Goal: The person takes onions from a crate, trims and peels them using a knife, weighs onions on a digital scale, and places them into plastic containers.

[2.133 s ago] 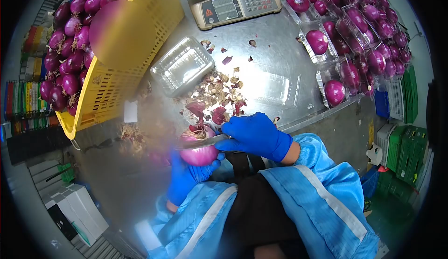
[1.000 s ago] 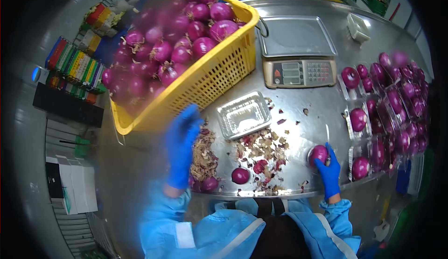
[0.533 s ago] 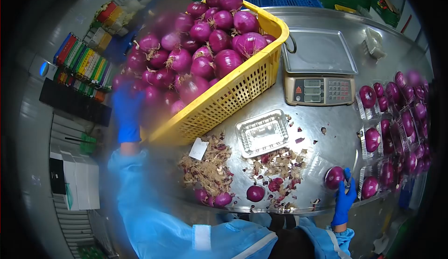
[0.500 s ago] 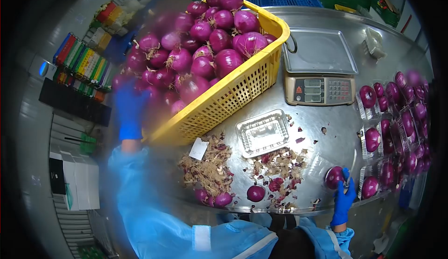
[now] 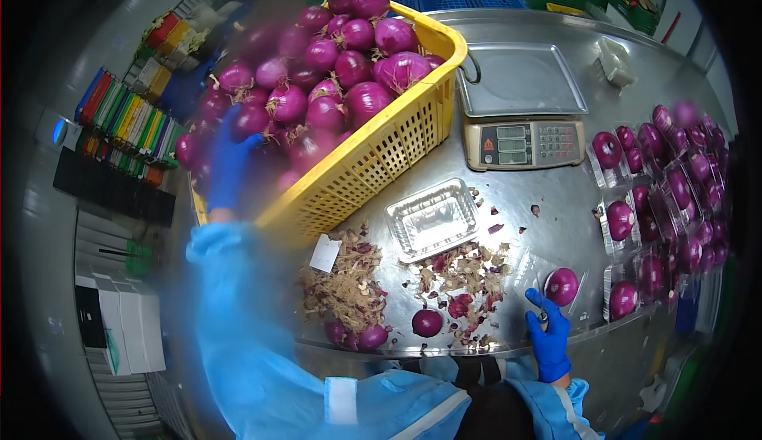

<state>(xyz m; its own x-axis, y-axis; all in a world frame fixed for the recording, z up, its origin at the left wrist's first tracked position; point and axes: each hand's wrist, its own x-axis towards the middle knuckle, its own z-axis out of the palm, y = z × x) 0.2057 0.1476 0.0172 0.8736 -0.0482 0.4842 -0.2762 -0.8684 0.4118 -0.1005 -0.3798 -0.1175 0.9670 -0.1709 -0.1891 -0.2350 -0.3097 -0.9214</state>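
Observation:
My left hand, in a blue glove, reaches in among the red onions heaped in a yellow basket. Its thumb stands apart from the fingers beside an onion; blur hides some of the contact. My right hand, also gloved, is closed around a small knife, its blade hardly visible. Just beyond those fingers sits a single onion on clear plastic. An open clear tray lies in front of the basket. Another loose onion rests near the table's front edge.
A digital scale stands behind the tray. Clear packs of onions are stacked at the right. Root and skin trimmings and a white paper label lie on the metal table. Another clear tray is at the back.
My left hand has moved up and further into the onions, thumb now spread. My right hand has shifted left, away from beside the single onion, with the knife turned. The view has shifted slightly.

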